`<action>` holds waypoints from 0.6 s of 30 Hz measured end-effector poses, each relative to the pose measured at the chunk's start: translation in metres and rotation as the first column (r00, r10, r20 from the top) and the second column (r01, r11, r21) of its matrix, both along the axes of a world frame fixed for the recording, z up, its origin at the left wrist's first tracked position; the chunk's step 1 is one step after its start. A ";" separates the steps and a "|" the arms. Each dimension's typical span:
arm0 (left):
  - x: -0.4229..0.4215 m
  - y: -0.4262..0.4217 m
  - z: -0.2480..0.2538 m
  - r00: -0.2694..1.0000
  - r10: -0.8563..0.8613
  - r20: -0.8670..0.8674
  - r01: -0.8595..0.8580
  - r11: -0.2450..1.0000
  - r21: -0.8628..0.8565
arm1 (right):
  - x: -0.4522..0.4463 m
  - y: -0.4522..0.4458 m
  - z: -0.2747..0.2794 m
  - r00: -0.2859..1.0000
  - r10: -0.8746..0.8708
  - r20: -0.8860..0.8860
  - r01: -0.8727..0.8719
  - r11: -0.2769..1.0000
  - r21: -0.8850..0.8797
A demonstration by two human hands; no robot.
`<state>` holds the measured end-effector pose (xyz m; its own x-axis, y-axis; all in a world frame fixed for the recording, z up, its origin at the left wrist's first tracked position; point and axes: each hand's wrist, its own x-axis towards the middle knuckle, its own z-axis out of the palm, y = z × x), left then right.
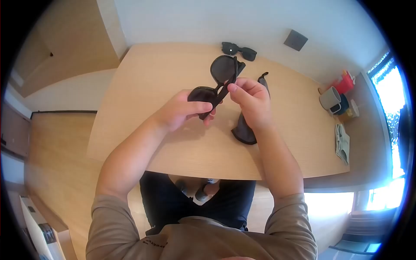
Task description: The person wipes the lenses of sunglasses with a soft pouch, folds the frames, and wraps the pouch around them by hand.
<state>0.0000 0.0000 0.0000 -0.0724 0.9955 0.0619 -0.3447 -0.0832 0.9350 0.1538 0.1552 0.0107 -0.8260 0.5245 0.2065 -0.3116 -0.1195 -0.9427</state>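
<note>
Tilted black sunglasses above the table

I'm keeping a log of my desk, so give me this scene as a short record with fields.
Left hand: grips the held sunglasses around the lower lens
Right hand: pinches the same pair's dark frame
Second sunglasses: on the table, near the wall
Dark pouch-like item: on the table, partly hidden by the right arm
Grey cup: far right, beside a red item
</note>
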 end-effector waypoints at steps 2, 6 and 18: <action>0.002 0.001 0.002 0.999 0.023 -0.039 -0.023 1.000 -0.009 | 0.001 0.001 0.000 1.000 0.014 -0.002 -0.014 1.000 -0.026; 0.001 -0.002 0.005 0.995 0.051 -0.091 -0.054 0.998 -0.034 | -0.001 -0.002 0.003 0.998 -0.039 0.058 0.036 0.998 0.050; 0.000 0.001 0.002 0.992 0.076 -0.105 -0.081 0.996 -0.044 | -0.005 -0.009 0.005 0.989 -0.138 0.062 0.128 0.982 0.142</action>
